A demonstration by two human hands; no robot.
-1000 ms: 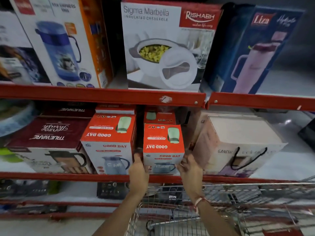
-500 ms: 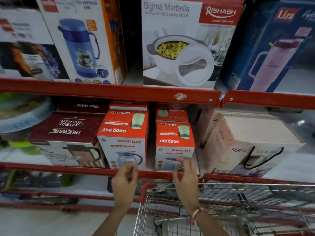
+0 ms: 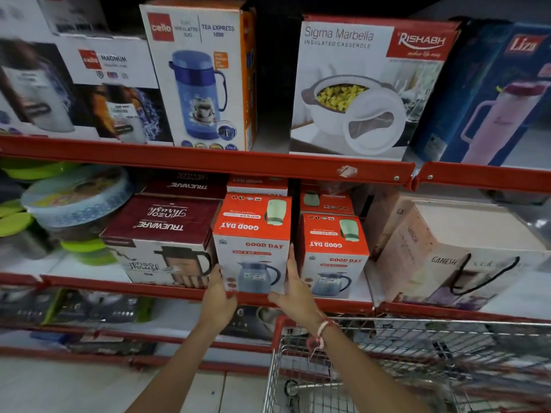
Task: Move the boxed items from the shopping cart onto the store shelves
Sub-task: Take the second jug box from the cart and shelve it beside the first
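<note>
On the middle shelf (image 3: 185,289), between the maroon Trueware box (image 3: 161,239) and the smaller Good Day box (image 3: 334,254), the larger Good Day box (image 3: 253,242) now has both hands on it; a second ago those hands were squaring up the smaller box to its right, and half a second ago they hung free in front of the shelf edge. That suggests the smaller box is placed and the person is now straightening its neighbour. Both forearms reach up from above the shopping cart (image 3: 387,353). The left hand (image 3: 217,299) presses the box's lower left edge, fingers curled around the corner; the right hand (image 3: 293,289) lies flat along its right side, fingers extended upward.
</note>
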